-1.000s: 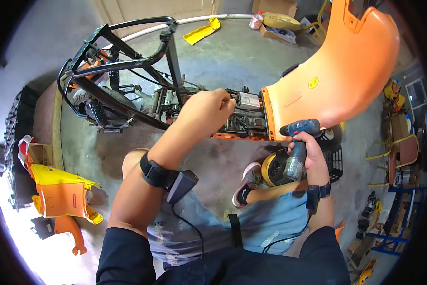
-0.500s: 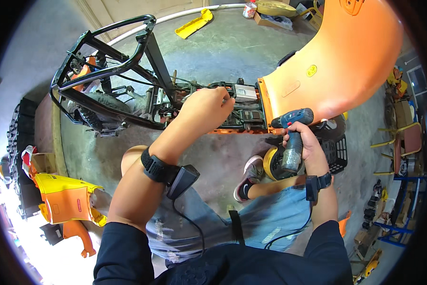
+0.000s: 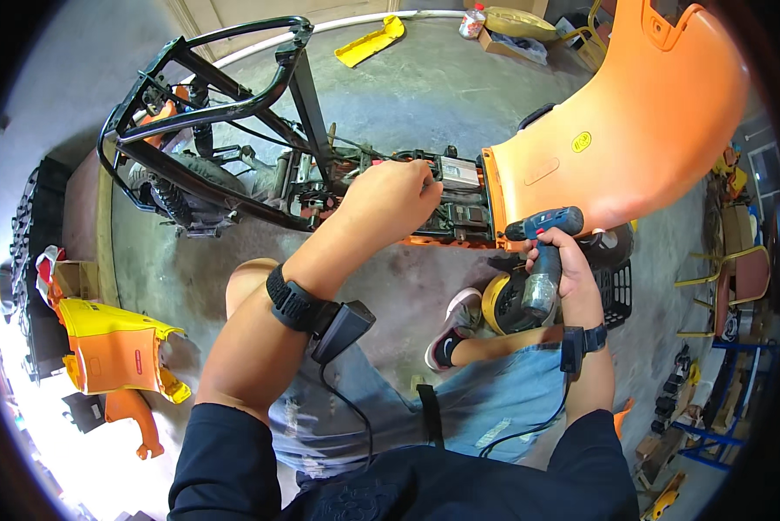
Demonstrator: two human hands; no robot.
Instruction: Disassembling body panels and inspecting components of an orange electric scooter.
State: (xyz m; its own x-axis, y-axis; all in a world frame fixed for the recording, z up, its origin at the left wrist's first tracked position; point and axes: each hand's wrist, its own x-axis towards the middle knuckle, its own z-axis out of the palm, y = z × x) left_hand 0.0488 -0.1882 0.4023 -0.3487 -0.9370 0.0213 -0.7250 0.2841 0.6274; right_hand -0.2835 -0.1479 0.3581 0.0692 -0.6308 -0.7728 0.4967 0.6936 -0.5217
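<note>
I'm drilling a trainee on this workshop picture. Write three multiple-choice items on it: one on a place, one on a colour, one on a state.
1. Where does the left hand rest?
A. On the stripped vehicle frame, by its grey box
B. On the yellow panel
C. On the knee

2. What colour is the large curved body panel beside the frame?
A. Green
B. Orange
C. White

3. How is the cordless drill held?
A. It lies on the floor
B. The left hand grips it
C. The right hand grips its handle

Answers: 1 A, the fingers sit among the frame's parts; 2 B, it is plainly orange; 3 C, the fingers wrap the handle.
</note>
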